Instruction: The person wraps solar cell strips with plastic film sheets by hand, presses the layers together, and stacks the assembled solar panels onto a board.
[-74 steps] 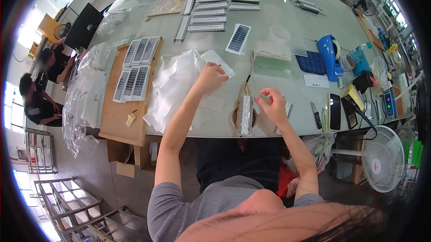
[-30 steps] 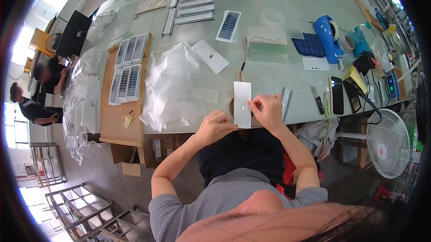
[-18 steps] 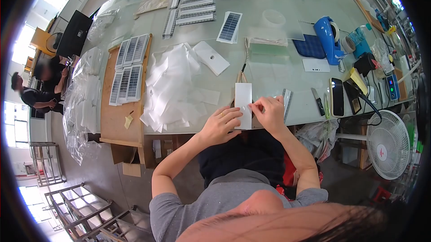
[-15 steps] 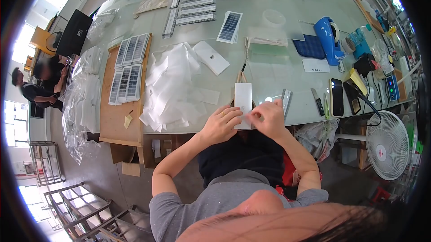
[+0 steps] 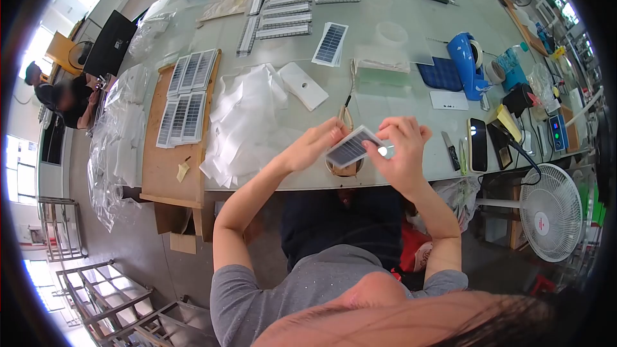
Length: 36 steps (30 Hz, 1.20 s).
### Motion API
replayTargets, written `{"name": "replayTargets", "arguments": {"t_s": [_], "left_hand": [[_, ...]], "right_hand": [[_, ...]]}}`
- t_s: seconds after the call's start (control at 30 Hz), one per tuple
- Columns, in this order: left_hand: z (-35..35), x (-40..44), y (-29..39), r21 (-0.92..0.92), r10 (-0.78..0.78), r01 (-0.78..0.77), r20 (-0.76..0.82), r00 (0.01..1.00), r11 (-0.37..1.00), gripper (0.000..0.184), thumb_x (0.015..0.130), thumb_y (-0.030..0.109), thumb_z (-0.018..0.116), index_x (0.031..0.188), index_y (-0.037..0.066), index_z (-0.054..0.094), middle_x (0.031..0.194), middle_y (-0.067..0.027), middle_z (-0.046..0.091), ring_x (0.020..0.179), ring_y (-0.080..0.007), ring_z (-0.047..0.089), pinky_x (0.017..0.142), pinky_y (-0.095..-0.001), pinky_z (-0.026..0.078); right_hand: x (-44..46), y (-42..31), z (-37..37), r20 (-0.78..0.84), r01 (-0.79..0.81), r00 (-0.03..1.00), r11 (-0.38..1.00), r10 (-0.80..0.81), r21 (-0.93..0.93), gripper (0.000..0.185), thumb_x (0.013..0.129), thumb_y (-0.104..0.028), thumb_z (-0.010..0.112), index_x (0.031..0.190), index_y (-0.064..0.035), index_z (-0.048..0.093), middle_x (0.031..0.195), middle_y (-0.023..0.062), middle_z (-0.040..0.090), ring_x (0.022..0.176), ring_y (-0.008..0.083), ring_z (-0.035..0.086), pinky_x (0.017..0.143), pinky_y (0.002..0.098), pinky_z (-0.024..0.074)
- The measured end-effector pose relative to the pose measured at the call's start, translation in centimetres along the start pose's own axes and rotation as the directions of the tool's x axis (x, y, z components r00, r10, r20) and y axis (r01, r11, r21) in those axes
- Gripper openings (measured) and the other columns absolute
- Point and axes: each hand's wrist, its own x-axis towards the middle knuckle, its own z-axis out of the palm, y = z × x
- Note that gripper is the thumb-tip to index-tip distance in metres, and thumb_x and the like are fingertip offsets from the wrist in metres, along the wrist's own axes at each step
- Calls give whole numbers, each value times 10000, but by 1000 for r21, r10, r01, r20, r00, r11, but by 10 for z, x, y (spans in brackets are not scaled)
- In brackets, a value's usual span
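A small dark gridded panel with a white border point(image 5: 352, 147), like a solar cell panel, is held tilted between my hands near the table's front edge. My left hand point(image 5: 313, 144) has its fingers closed at the panel's upper left corner. On the other side, my right hand point(image 5: 400, 153) pinches the right end, thumb lying on the gridded face. Below the panel, a round brown-rimmed fixture point(image 5: 346, 171) shows partly. A dark-tipped cord or tool point(image 5: 348, 102) lies just beyond it. Left of my hands is a heap of thin white sheets point(image 5: 247, 128).
A wooden tray point(image 5: 150, 173) on the left bears several gridded panels. More panels point(image 5: 330, 43) lie mid-table, with bundled strips point(image 5: 283, 19) behind. At right are a blue tape dispenser point(image 5: 469, 67), a phone point(image 5: 477, 144), a knife point(image 5: 450, 151) and a fan point(image 5: 550, 212). Another person point(image 5: 67, 102) is at far left.
The blank white piece that lay flat over the fixture is no longer there. My hands have risen away from the edge and now hold a tilted panel, gridded face showing.
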Motion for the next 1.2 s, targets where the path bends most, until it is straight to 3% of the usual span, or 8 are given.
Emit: {"name": "replayTargets", "arguments": {"t_s": [0.03,0.07,0.17,0.33,0.57,0.77,0.87,1.2], "left_hand": [[-3,1,-3,-193,-106,115,59,993,975,482,1049,489,418,1141,34,548,1026,-97,645,964,-171,617,868,-359,481],[-2,-5,-7,-239,-210,225,89,974,944,615,1074,560,240,1198,28,523,1011,-90,655,902,-156,632,816,-319,502],[-6,-19,-14,-116,-465,468,58,884,876,585,1027,575,419,1170,26,562,965,-95,663,894,-176,642,783,-347,531],[-1,-31,-42,-35,-550,549,-80,831,835,417,980,394,643,1145,25,541,858,-83,690,735,-123,658,595,-256,526],[-7,-28,-44,35,-534,540,-116,838,841,460,842,276,813,1086,-19,558,811,-110,711,681,-126,654,548,-249,509],[-8,-28,-54,49,-508,515,-115,854,856,434,838,265,812,1055,-10,557,801,-101,711,658,-123,640,539,-261,494],[-8,-27,-57,50,-492,498,-100,865,866,375,870,215,804,1039,29,526,756,-38,669,667,-71,589,535,-225,433],[-2,-34,-55,-93,-464,457,-67,884,884,295,885,140,776,1026,48,532,830,8,622,711,-52,555,567,-212,408]], "right_hand": [[-3,8,3,36,-94,995,993,91,76,192,756,-243,803,810,-153,642,961,-50,615,905,142,558,853,397,248],[-7,15,7,78,-191,980,970,181,149,206,758,-248,814,801,-143,643,965,-42,618,912,152,560,863,395,249],[-32,35,29,225,-377,916,902,331,209,219,788,-272,798,796,-116,645,972,-21,620,912,181,566,874,397,253],[-56,53,56,335,-456,858,878,390,143,256,815,-324,786,796,-105,655,971,-5,612,920,197,569,874,410,265],[-59,56,65,281,-287,915,956,291,-56,273,803,-355,794,814,-113,667,990,8,608,945,220,571,862,425,286],[-56,49,61,250,-285,921,954,299,-94,352,803,-345,795,1038,-135,640,1052,8,626,1008,231,583,882,412,294],[-59,49,63,262,-304,912,949,316,-88,425,803,-341,799,1116,-136,599,1082,11,620,1035,231,577,884,417,295],[-63,44,63,252,-333,911,943,328,-23,459,786,-320,815,1118,-140,554,1107,31,585,1082,250,549,889,434,295]]}}
